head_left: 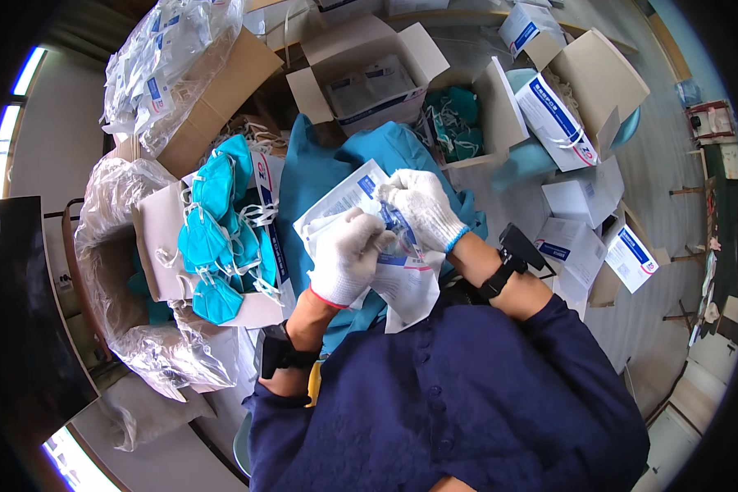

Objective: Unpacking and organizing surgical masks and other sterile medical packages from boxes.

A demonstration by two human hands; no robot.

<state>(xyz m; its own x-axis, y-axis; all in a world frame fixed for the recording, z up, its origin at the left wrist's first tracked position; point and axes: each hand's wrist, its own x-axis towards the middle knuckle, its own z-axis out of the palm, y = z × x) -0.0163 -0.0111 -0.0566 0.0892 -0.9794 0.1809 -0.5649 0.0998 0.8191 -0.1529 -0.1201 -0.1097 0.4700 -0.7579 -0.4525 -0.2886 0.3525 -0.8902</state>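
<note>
My left hand (pixel 344 258), in a white knit glove with a red cuff edge, is closed on the near left side of a white and clear packaging bag (pixel 406 289) with blue print. Closed on the same bag's upper right part is my right hand (pixel 422 205), gloved in white with a blue cuff edge. More white printed packaging (pixel 330 215) lies behind and under my hands, partly covered. Beneath it spreads a teal cloth (pixel 307 176). To the left of my hands, teal face masks (pixel 209 238) with white straps heap over an opened carton (pixel 157 246).
Crumpled clear plastic (pixel 160 361) hangs beside the carton. A plastic sack of packed pouches (pixel 168 70) stands far left. At the back are an open box (pixel 385 111) with packets and a box (pixel 500 111) of teal masks. Several white cartons (pixel 582 246) crowd the right.
</note>
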